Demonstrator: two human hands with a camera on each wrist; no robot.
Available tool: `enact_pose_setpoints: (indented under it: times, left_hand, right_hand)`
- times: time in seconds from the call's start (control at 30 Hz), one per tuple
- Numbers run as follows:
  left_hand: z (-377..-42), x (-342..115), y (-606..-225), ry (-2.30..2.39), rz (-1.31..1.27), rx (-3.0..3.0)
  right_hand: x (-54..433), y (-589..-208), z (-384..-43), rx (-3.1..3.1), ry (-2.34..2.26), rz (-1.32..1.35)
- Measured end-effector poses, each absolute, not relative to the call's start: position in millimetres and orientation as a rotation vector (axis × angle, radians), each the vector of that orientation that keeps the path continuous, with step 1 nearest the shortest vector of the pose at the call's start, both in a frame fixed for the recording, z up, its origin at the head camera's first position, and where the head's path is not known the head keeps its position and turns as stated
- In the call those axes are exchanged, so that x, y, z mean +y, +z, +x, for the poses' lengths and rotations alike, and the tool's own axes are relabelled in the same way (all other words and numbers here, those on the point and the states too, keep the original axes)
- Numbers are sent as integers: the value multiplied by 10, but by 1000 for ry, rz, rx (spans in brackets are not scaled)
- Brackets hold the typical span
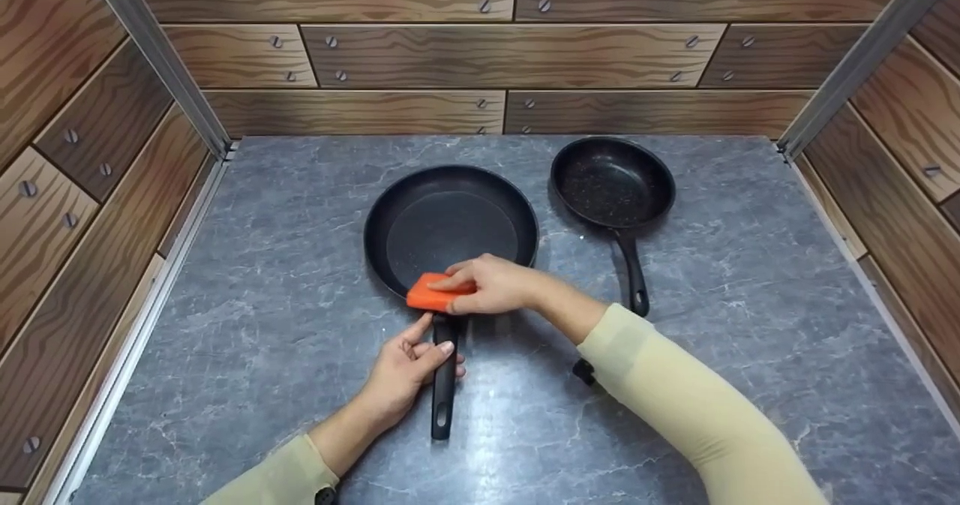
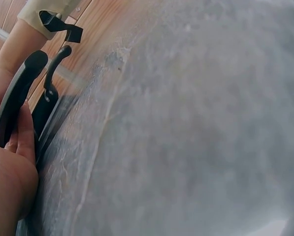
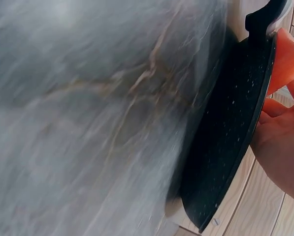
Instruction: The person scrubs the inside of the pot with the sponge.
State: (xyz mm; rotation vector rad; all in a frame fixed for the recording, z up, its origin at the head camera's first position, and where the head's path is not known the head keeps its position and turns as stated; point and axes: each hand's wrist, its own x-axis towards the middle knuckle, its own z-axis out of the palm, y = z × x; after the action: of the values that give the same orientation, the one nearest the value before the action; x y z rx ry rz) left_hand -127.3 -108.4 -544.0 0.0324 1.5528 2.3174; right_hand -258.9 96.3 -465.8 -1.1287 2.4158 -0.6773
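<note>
A large black frying pan (image 1: 453,223) lies in the middle of the table, its handle (image 1: 443,404) pointing toward me. Thumb and fingers of my left hand (image 1: 401,374) grip that handle near the pan; the left wrist view shows the handle (image 2: 16,96) between them. My right hand (image 1: 495,286) holds an orange sponge (image 1: 426,296) against the near rim, just above where the handle joins. In the right wrist view, the speckled outside of the pan (image 3: 230,118) hides part of the sponge (image 3: 283,61).
A smaller black frying pan (image 1: 611,182) stands at the back right, its handle (image 1: 634,276) close to my right forearm. The grey marbled tabletop (image 1: 285,265) is bounded by wood-patterned walls (image 1: 495,55) at the back and both sides.
</note>
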Motion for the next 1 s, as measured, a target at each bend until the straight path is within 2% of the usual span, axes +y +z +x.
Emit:
enact_pose_setpoints:
  times: [1.0]
  left_hand:
    - [-1274,-1100,-5435,2296,51,1575]
  right_hand:
    - [619,-4736,-2775,2354,-627,-1062]
